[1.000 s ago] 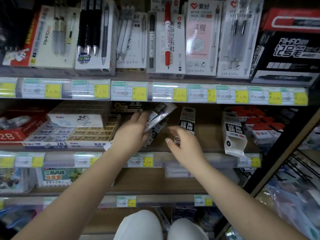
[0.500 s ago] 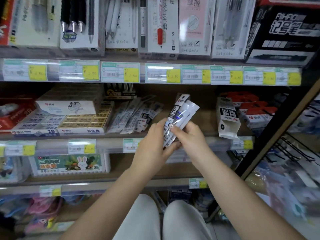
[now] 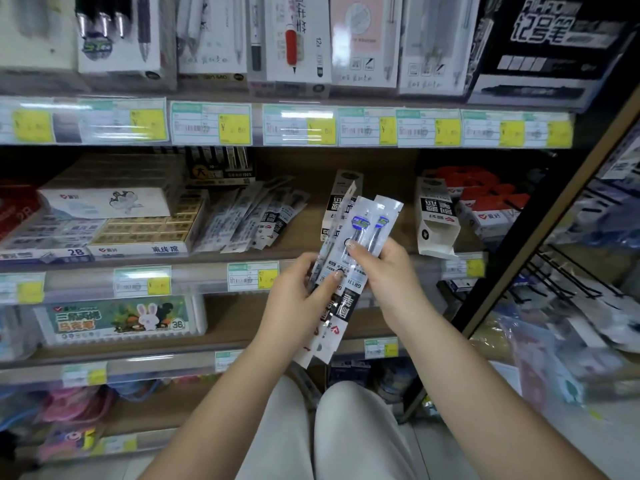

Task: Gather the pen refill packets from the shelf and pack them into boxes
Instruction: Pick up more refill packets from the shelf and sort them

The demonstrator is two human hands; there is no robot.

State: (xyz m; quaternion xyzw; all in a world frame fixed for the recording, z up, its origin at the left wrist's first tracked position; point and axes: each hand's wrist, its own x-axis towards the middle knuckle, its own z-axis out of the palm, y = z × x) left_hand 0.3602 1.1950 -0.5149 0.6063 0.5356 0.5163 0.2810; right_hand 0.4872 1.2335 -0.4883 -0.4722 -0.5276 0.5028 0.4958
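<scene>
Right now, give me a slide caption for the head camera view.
Both hands, left hand and right hand, hold refill packets before a stationery shelf.

Both hands' fingers [image 3: 335,276] curled, pinching

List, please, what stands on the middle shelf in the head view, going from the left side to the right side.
Red 2B boxes → white box with a drawing → yellow eraser tray → loose refill packets → upright refill box → open white refill box → red-topped boxes.
</scene>
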